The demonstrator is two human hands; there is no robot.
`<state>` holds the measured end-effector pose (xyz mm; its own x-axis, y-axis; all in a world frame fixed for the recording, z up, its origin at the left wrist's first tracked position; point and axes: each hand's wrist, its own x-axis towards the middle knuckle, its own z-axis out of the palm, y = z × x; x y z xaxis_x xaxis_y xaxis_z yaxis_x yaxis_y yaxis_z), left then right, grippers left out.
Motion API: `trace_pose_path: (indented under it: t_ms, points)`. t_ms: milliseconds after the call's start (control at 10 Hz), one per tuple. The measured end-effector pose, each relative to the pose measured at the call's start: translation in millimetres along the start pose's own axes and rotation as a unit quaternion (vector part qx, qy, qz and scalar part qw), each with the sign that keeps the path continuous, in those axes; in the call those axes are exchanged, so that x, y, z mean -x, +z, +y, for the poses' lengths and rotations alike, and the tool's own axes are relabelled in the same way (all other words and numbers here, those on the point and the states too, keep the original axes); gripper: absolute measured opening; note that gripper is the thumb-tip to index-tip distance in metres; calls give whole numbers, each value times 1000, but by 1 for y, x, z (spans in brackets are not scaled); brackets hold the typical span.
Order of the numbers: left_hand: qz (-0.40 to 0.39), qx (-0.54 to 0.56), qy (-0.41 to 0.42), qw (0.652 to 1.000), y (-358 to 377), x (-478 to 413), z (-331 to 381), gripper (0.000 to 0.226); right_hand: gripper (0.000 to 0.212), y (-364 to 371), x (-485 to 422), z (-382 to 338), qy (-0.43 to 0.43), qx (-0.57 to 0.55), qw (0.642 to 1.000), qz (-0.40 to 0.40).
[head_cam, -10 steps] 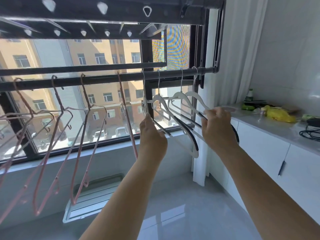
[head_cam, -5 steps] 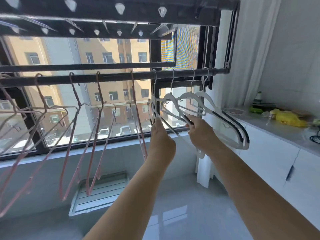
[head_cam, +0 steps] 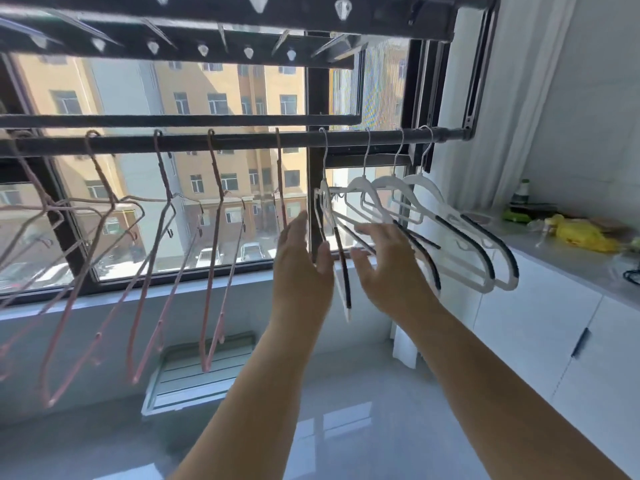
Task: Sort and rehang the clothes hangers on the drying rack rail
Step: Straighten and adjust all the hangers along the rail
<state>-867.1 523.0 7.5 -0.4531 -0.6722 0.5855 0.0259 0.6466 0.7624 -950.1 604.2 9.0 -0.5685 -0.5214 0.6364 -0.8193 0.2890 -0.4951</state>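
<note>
A dark drying rack rail (head_cam: 242, 140) runs across the window. Several pink wire hangers (head_cam: 162, 244) hang along its left and middle stretch. Several white hangers with black grip strips (head_cam: 464, 237) hang at the right end. The leftmost white hanger (head_cam: 341, 258) hangs turned edge-on between my two hands. My left hand (head_cam: 299, 261) is raised with straight fingers just left of it, thumb close to its black strip. My right hand (head_cam: 388, 265) is spread open just right of it, in front of the second white hanger. Neither hand holds anything.
A white cabinet counter (head_cam: 571, 258) stands along the right wall with a yellow bag (head_cam: 581, 233), a green bottle (head_cam: 523, 195) and a black cable (head_cam: 632, 273). A white curtain (head_cam: 502, 116) hangs by the window's right edge. A grated tray (head_cam: 197, 375) lies on the floor.
Both hands have let go of the white hangers and opened. The right hand moved left from the outer hangers toward the leftmost white one. The view shifted right.
</note>
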Motion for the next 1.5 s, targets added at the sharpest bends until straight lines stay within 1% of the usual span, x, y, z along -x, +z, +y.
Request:
trace_pose_path:
  t_ms: [100,200,300,400,500,600,700,900,1000,1100,1200,1300,1400,1500]
  points:
    - [47,-32,-5,998,-16,-4,-14,47,51,18,5,-12,83,-103,985,-114]
    - [4,-71,-79,994,-22,-1,-23,51,54,27,6,-17,93,-97,987,-85]
    - [-24,-62,-116,991,-21,6,-30,50,45,31,13,-33,-25,-51,998,30]
    - [-24,11,-152,988,-24,11,-32,38,41,45,28,-52,-77,-80,994,-3]
    - [-21,65,-173,983,-33,19,-33,28,46,58,39,-54,11,-169,983,-74]
    - [-48,94,-185,977,-40,24,-34,21,55,69,46,-50,61,-222,964,-130]
    - [-64,89,-184,977,-45,25,-36,21,57,78,51,-49,65,-236,960,-139]
    - [-43,64,-159,984,-49,27,-35,23,55,78,51,-54,72,-250,957,-132]
    - [-46,57,-163,984,-50,27,-36,23,54,81,53,-58,94,-267,951,-123]
    - [-44,73,-172,981,-50,27,-36,23,48,79,53,-62,119,-305,938,-116]
    - [-44,83,-176,980,-50,27,-36,22,38,73,54,-64,106,-294,945,-100]
    - [-51,88,-175,979,-48,26,-35,23,36,74,52,-62,116,-305,941,-93]
    - [-60,88,-176,979,-47,26,-32,23,31,76,51,-61,134,-351,922,-91]
    - [-66,73,-167,981,-46,29,-29,23,36,60,55,-68,71,-238,964,-93]
